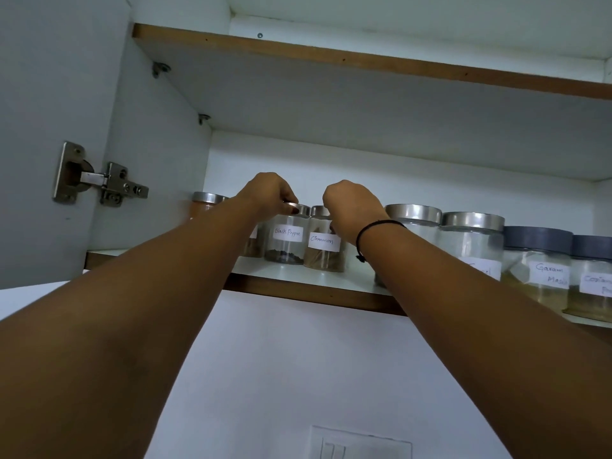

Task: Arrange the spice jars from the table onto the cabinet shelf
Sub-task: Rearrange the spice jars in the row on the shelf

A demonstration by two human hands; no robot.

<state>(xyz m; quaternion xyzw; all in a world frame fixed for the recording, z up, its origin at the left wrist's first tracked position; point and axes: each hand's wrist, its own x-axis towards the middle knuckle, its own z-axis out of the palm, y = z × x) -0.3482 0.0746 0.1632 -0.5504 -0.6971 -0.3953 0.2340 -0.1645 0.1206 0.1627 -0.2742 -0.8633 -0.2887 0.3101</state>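
White cabinet walls are filling my view, and the lower shelf (pixel 298 292) is carrying a row of spice jars near its front edge. I am reaching up with both arms from below. My left hand (pixel 270 193) is pinching the steel lid of the Black Pepper jar (pixel 286 241), with the thumb and fingers curled round the rim. That jar is standing upright on the shelf, with dark peppercorns lying at its bottom. My right hand (pixel 351 207) is gripping the Cinnamon jar (pixel 324 253) near its top, fingers curled round it. This jar is also standing upright, just to the right of the Black Pepper jar, and I cannot tell whether the two are touching. A black cord (pixel 379 224) is circling my right wrist.

At the far left a steel-lidded jar (pixel 207 198) is standing by the cabinet wall, and another jar (pixel 255 243) is showing only partly behind my left forearm. To the right two larger steel-lidded jars (pixel 472 238) are standing side by side, then the grey-lidded Garam Masala jar (pixel 539 270) and a second grey-lidded jar (pixel 592 283), which the frame edge is cutting off. An upper shelf (pixel 331 94) is hanging overhead, a metal hinge (pixel 99 180) is holding the open door (pixel 33 111) at left, and a switch plate (pixel 361 442) is showing on the wall below
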